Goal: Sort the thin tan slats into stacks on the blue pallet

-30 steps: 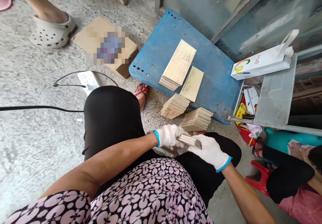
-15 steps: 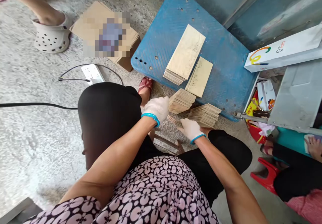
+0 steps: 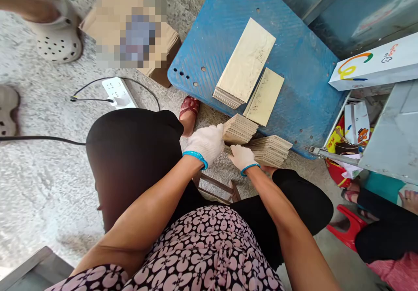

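My left hand [image 3: 206,143], in a white knit glove with a blue cuff, is closed at the left end of a bundle of thin wooden boards [image 3: 241,128]. Its fingertips are hidden behind the glove. Just to the right, my gloved right hand [image 3: 242,157] pinches the edge of a few thin boards [image 3: 227,149] below that bundle. A fanned stack of boards [image 3: 271,150] lies beside my right hand. Farther off, a taller stack of pale boards [image 3: 246,62] and a lower stack [image 3: 265,97] rest on the blue plastic platform [image 3: 199,51].
A cardboard box [image 3: 111,12] and a white power strip [image 3: 119,93] with a black cable are on the floor at left, near a person's clog [image 3: 58,42]. At right are a white paper bag [image 3: 375,64], a metal box [image 3: 392,130] and a seated person by a red stool [image 3: 349,228].
My right hand has shifted slightly left and up, closer to my left hand and the bundle. The view has moved a little, and the nearby person's foot has moved; a second clog shows at left.
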The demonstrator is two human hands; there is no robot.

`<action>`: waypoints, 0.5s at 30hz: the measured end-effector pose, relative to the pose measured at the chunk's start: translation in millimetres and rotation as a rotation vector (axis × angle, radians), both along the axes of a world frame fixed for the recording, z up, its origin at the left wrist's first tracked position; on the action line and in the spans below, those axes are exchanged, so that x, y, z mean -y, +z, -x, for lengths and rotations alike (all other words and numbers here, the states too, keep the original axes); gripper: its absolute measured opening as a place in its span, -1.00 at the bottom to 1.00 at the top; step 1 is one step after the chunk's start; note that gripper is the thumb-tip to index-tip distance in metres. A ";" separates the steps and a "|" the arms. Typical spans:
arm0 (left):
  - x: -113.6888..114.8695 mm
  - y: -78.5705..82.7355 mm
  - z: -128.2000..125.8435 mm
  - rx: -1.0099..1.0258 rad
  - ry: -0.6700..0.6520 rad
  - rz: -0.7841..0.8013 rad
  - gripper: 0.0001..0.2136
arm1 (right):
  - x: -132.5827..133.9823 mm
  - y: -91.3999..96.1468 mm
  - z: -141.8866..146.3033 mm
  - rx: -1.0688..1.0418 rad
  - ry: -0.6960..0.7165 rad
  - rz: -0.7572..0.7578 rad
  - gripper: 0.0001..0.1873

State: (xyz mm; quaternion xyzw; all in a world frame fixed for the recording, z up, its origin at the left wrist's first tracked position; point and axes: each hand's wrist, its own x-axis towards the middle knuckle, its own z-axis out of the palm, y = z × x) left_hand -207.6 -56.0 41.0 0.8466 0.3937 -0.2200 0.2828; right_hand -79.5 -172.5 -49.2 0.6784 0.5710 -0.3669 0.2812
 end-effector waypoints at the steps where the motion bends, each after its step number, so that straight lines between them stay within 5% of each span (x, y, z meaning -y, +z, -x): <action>1: 1.0 0.1 -1.8 -0.007 -0.003 0.012 -0.66 | -1.6 -1.4 0.6 -0.002 -0.007 -0.003 -0.69; 8: 8.8 0.9 -14.4 -0.004 -0.035 0.095 -0.65 | -13.6 4.8 6.2 0.046 -0.067 -0.091 -0.71; 15: 21.0 5.2 -26.3 0.094 -0.044 0.186 -0.65 | 0.4 47.3 -19.0 -0.001 -0.144 -0.257 -0.69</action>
